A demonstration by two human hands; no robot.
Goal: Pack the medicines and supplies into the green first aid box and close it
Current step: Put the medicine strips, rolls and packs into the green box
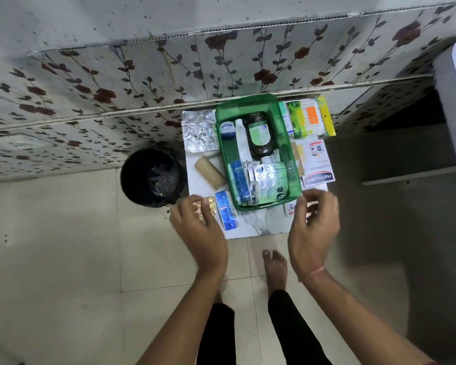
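The green first aid box (295,191) stands open on a small white table (261,227). Inside lie a brown bottle (258,135), a small jar (227,129), a clear bottle (241,143), a blue carton (239,180) and blister strips (265,175). My left hand (198,222) is at the table's front left corner, fingers curled on a yellow capsule strip (210,201). Beside it lies a blue blister strip (226,210). My right hand (315,219) hovers at the box's front right corner, fingers loosely bent over a small white packet (290,208), holding nothing.
Left of the box lie silver blister sheets (199,131) and a tan bandage roll (209,172). To its right are a cotton bud pack (309,118) and a Hansaplast box (317,167). A black bin (153,177) stands on the floor left of the table. My bare foot (274,270) is below.
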